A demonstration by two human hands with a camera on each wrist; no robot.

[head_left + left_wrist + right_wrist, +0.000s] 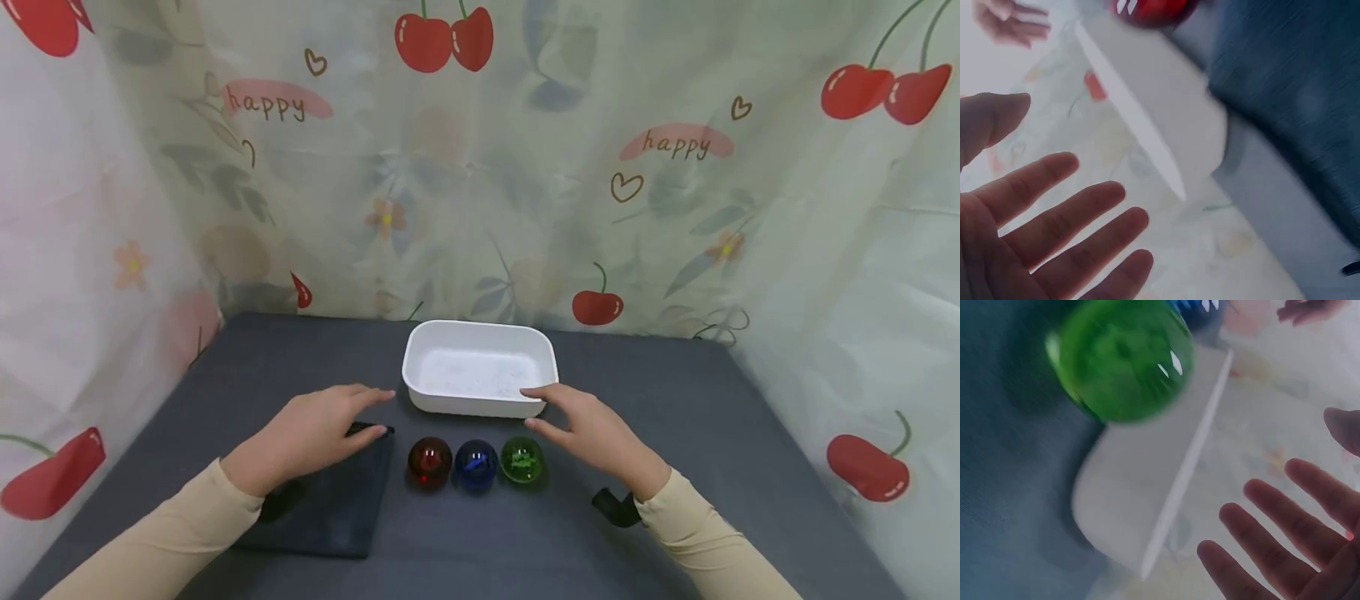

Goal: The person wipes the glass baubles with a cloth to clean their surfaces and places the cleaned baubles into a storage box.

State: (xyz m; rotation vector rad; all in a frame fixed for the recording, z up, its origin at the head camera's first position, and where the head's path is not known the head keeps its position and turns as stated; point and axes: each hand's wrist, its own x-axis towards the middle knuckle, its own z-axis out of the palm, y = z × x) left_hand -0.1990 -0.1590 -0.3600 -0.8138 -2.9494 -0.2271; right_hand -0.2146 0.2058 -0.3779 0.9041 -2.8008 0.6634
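Three glassy balls stand in a row on the dark table: a red ball (430,462), a blue ball (476,465) and a green ball (522,460). Behind them is a white rectangular tub (480,405) with nothing in it. My left hand (315,429) hovers above a dark flat cloth piece (337,521), left of the tub, fingers spread and holding nothing. My right hand (592,425) is held near the tub's front right corner, its fingers extended and apart. The green ball (1122,359) shows large in the right wrist view, away from that hand's fingers.
A dark grey cloth covers the table (675,392). Cherry-printed curtains (480,208) enclose it at the back and both sides. A short black curved object (617,508) shows beside the right wrist.
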